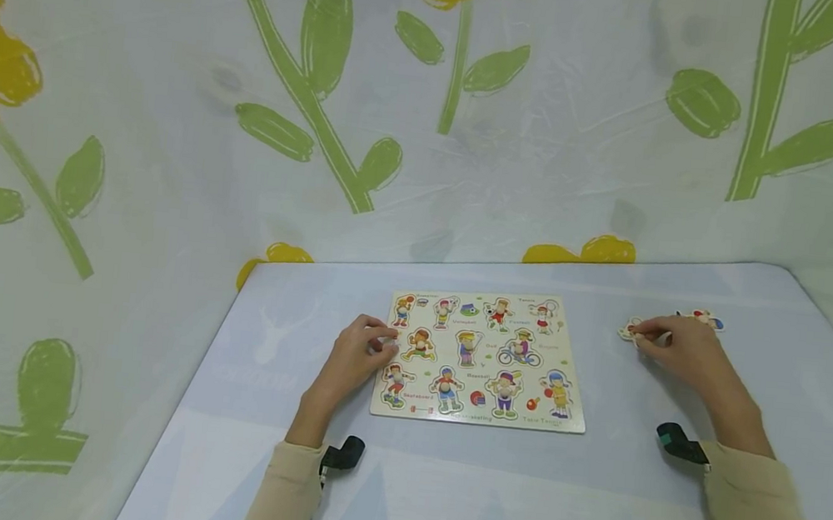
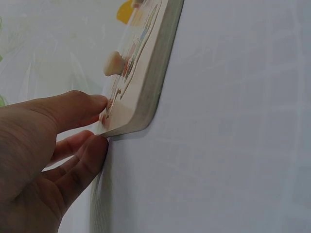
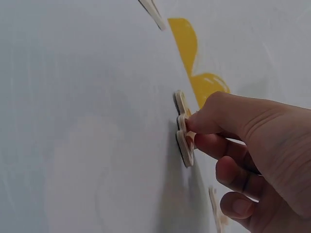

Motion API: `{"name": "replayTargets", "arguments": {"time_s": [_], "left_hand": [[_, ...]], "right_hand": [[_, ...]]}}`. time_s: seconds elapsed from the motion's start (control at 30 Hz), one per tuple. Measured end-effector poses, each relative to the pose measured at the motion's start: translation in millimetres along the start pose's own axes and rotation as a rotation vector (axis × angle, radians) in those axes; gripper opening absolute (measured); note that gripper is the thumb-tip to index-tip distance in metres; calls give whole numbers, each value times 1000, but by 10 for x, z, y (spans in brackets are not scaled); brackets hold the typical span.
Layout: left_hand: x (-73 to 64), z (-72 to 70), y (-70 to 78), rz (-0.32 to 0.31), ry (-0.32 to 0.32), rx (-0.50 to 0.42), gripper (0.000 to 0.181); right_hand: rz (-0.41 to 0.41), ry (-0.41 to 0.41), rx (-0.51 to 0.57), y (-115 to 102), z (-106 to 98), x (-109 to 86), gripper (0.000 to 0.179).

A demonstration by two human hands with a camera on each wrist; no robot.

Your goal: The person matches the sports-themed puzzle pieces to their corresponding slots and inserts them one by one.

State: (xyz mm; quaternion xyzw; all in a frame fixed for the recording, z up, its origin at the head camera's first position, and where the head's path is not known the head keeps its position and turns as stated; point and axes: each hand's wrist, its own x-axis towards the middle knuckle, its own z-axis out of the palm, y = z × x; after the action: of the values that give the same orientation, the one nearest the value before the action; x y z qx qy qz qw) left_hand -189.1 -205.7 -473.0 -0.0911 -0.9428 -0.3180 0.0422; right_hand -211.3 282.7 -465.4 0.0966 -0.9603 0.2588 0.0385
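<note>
A wooden peg puzzle board (image 1: 567,421) with sports figures lies flat on the table. My left hand (image 1: 361,353) is at the board's left edge; in the left wrist view its thumb (image 2: 90,104) rests at the top of the board's corner (image 2: 129,109) and the fingers hold it from the side. A round wooden knob (image 2: 114,64) sticks up near that corner. Right of the board, my right hand (image 1: 686,349) pinches a puzzle piece (image 3: 181,128) between thumb and forefinger. Other fingers of this hand are loosely curled. The piece's picture side is mostly hidden.
Beyond the right hand lies a loose puzzle piece (image 1: 709,320), partly covered by that hand. Another piece (image 3: 154,13) shows at the top of the right wrist view. A white cloth (image 1: 545,172) with flowers hangs behind the table (image 1: 469,491). Dark wrist cameras (image 1: 679,443) sit at both cuffs.
</note>
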Motion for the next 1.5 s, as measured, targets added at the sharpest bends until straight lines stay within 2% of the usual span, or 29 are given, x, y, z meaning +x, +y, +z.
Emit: {"name": "replayTargets", "arguments": {"time_s": [0.2,0.3,0.5,0.83,1.0,1.5], "left_hand": [[1,-10,-7,5,10,4,26],[3,-5,-22,9,8,3,27],[9,16,-46,22,0,-1,27],[5,15,-51,12,-4,-3,27],[8,5,-41,8,-6,-3,27],[17,31,-53,2,-3,9,27]], "right_hand": [[50,-79,-9,-222,55,166,27],[35,-98,-9,-352,96,246,26],[8,-120,3,-565,212,376,26],[-32,-109,13,-843,448,551,23],[-47,-91,16,-922,499,580,22],[-21,-99,43,-939,613,600,21]]}}
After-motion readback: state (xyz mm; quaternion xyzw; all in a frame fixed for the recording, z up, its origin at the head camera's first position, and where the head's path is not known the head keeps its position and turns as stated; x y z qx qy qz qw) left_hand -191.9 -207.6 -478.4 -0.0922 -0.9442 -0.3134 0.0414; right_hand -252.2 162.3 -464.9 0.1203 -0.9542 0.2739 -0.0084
